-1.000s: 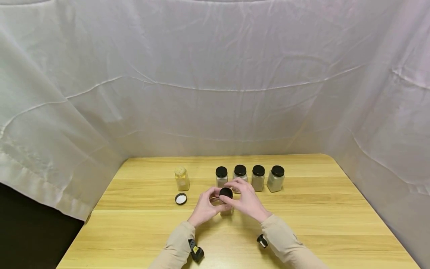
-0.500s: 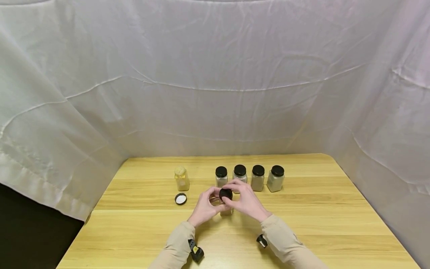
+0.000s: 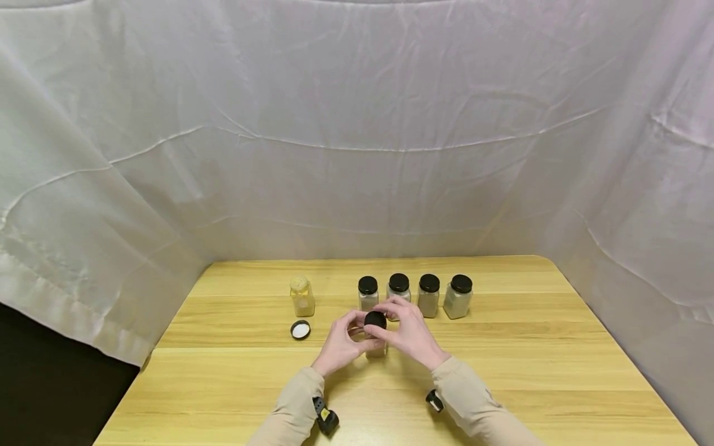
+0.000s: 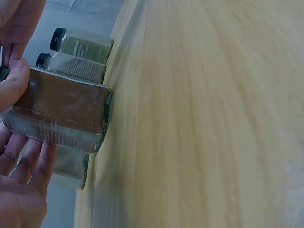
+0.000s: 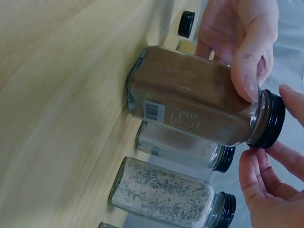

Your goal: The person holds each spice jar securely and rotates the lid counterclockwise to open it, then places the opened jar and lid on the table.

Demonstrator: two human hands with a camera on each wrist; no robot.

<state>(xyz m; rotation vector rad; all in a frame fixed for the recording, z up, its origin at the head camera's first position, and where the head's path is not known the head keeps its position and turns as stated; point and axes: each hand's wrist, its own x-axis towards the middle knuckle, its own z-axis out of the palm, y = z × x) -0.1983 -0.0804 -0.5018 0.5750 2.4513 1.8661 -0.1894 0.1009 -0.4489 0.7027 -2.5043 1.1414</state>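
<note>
A square glass jar of brown powder (image 5: 190, 95) is upright between my hands, its black screw lid (image 5: 274, 121) on top. My left hand (image 3: 341, 344) grips the jar's body from the left, thumb on the near side and fingers round the back. From the right, my right hand (image 3: 409, 334) pinches the lid's rim between thumb and fingers. The jar's base is close to the wooden table (image 3: 524, 371); whether it touches I cannot tell. In the head view the hands partly hide the jar.
Behind stand several black-lidded jars, including a grey-speckled one (image 5: 161, 192) and a rightmost greenish one (image 3: 458, 300). Left of them is a lidless jar with a yellow top (image 3: 302, 297). A loose black lid (image 3: 300, 329) lies in front of it, white liner up.
My right thumb and fingers have shifted slightly round the lid's rim, over and then back. The left hand and the jar's body have stayed in place.
</note>
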